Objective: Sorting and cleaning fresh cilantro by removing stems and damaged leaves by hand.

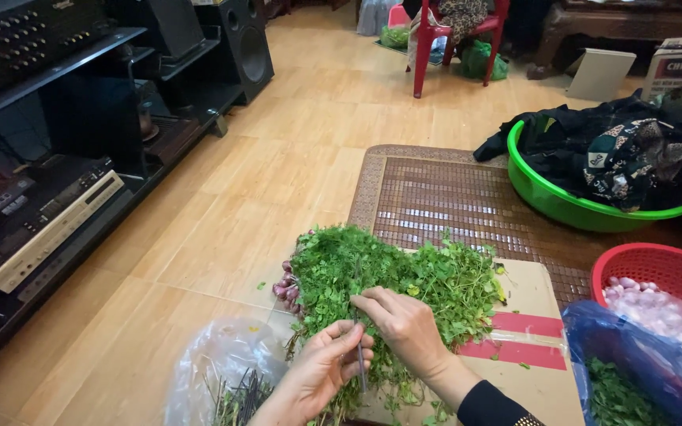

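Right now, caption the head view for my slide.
Both hands, left hand and right hand, pick a stem over leafy green herbs piled on flattened cardboard.

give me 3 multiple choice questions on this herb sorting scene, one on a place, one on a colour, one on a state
1. Where does the pile of green herbs lie?
A. on flattened cardboard on the floor
B. inside the red basket
C. on the red chair

2. What colour is the basin that holds the dark clothes?
A. blue
B. green
C. white

3. What are the two hands doing?
A. resting flat on the floor
B. both lifting the red basket
C. the left hand and right hand pinch a thin herb stem together

Answers:
1. A, the leaves spread over brown cardboard with red stripes.
2. B, its rim and wall are bright green.
3. C, the fingers of both hands close on one stem above the pile.
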